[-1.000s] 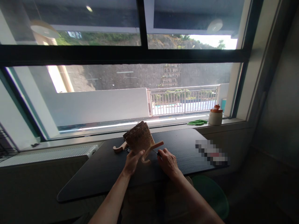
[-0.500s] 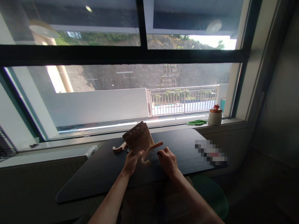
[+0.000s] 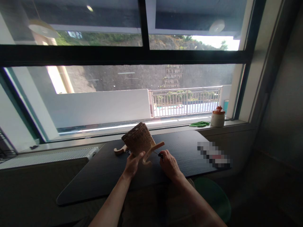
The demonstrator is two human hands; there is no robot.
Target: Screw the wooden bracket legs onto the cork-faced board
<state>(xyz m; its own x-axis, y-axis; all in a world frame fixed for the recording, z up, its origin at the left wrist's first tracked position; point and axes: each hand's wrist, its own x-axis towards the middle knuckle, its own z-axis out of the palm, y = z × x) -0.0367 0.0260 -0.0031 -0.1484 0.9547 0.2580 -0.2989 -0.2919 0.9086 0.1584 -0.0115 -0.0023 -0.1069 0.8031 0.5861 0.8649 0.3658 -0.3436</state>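
Observation:
My left hand [image 3: 132, 164] is closed on the lower side of a brown, rough-textured block [image 3: 138, 138], which is tilted above the table. A curved wooden piece [image 3: 153, 149], hooked at its lower end, lies against the block's near right side. My right hand [image 3: 170, 164] grips the dark handle [image 3: 161, 155] of a screwdriver, its thin shaft pointing left at the wooden piece; whether the tip touches it is too small to tell. Behind my left hand, a second curved wooden piece [image 3: 120, 150] rests on the table, with small shiny bits beside it.
The dark table [image 3: 99, 176] stands against a window sill with a green cloth-like item [image 3: 199, 124] and a jar with an orange lid [image 3: 217, 118]. A blurred-out item [image 3: 214, 154] lies at the table's right. A radiator [image 3: 71, 157] is left, a green stool [image 3: 214, 197] below right.
The brown block has tipped slightly to the left in my left hand, the wooden piece shifting a little with it. My right hand and the screwdriver have barely moved.

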